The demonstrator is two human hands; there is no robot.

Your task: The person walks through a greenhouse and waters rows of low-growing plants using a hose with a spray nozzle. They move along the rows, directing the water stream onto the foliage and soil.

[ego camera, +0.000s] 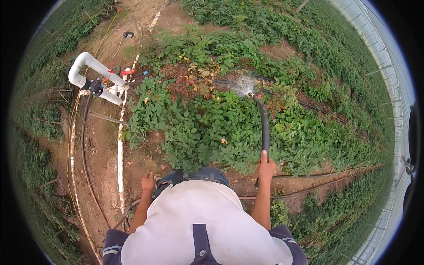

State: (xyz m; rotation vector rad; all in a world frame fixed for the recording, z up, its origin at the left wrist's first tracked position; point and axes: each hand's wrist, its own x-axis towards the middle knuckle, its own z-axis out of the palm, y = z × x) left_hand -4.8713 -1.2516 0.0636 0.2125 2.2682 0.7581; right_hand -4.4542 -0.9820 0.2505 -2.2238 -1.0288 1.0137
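My right hand (266, 168) grips a thick black hose (265, 127), thumb lying along its top. The hose reaches forward over leafy green plants (202, 132) and bends left near its tip. A fan of water (245, 85) sprays from the metal-banded hose end (252, 94) onto the bed, among dry brown leaves. My left hand (148, 182) hangs beside my hip with curled fingers, and nothing shows in it.
White PVC pipes (99, 68) with a black fitting (96, 87) and a red-handled valve (128, 72) stand front left. A white pipe (120, 159) and a dark hose (83, 142) run along the soil path. A greenhouse film wall (392, 99) curves along the right.
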